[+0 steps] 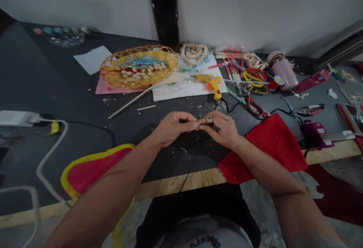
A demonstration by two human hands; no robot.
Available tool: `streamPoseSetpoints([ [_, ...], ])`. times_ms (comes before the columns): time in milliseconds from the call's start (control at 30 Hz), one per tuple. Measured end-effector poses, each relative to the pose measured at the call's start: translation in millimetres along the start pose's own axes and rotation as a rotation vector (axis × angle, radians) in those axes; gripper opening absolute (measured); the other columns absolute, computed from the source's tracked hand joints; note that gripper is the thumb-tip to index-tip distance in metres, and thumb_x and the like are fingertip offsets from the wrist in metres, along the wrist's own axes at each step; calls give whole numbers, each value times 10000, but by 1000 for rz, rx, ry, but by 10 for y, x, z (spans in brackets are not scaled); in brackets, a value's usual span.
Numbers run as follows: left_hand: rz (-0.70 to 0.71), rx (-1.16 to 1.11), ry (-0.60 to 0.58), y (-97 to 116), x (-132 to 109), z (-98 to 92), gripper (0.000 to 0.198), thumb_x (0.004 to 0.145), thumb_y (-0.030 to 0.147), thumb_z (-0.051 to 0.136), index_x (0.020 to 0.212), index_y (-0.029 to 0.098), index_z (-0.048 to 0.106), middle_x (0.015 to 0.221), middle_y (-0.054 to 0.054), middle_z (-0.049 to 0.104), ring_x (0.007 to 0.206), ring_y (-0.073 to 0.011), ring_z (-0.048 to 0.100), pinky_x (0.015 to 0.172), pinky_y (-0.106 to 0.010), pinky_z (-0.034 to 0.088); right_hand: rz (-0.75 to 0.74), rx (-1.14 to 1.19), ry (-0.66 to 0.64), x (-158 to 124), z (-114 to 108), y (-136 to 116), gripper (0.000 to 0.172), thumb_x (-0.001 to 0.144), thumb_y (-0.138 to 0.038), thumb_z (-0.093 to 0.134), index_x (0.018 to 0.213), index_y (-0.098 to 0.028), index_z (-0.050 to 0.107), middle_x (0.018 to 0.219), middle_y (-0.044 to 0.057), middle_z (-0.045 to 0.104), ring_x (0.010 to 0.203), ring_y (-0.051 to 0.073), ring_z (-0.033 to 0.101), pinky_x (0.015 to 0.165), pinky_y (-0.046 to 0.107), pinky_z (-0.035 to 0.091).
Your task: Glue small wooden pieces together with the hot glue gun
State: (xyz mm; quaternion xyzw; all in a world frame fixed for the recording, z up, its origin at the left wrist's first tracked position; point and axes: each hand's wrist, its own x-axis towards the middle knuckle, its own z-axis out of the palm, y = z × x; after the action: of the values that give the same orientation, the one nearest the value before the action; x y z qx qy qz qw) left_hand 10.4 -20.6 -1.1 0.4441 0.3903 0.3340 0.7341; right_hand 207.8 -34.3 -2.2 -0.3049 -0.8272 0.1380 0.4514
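Above the front part of the dark table, my left hand (177,127) and my right hand (222,127) meet fingertip to fingertip. Both are closed in a pinch around a tiny brownish piece (199,123), mostly covered by the fingers and too small to name. A pale, ring-like band (210,120) shows at a finger of my right hand. Beyond the hands lies a yellow hot glue gun (211,83) with a glue stick in its back. A red cloth (273,146) lies under my right forearm, at the table edge.
A woven yellow basket (138,53) holds pale beads and blue strands. Behind it a phone (166,17) leans on the wall. Scissors, pliers (307,110), a red thread spool (275,83) and a pink bottle (283,70) crowd the right. A white cable (48,161) crosses the left.
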Motion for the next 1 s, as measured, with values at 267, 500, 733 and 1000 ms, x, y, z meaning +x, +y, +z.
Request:
streamPoseSetpoints([
  [267,-22,-48,45,45,8,-2,410,510,468,939,670,146,741,635,-18,676,587,-81,528,570,-200,400,50,55,-36,-26,-25,41,112,932,-321,647,956,-213,633,917,64,727,785,157,662,655,276,560],
  [500,1,-166,135,33,40,-26,378,520,412,947,693,151,735,662,-21,685,572,-73,538,562,-195,420,218,-172,56,-7,-162,171,166,988,-326,497,989,-215,620,931,63,705,818,166,655,747,310,540],
  [733,87,-234,183,-3,108,-71,363,532,399,936,708,151,737,671,-13,681,543,-49,492,544,-183,404,605,-475,-90,436,-427,628,240,919,-362,590,1025,-148,614,971,114,704,812,202,644,760,333,491],
  [1000,107,-243,181,10,98,-76,394,529,436,932,694,150,718,676,-13,676,541,-54,501,519,-186,387,967,-570,-372,771,-317,923,411,748,-369,742,1059,-113,659,988,144,718,943,279,663,792,349,485],
])
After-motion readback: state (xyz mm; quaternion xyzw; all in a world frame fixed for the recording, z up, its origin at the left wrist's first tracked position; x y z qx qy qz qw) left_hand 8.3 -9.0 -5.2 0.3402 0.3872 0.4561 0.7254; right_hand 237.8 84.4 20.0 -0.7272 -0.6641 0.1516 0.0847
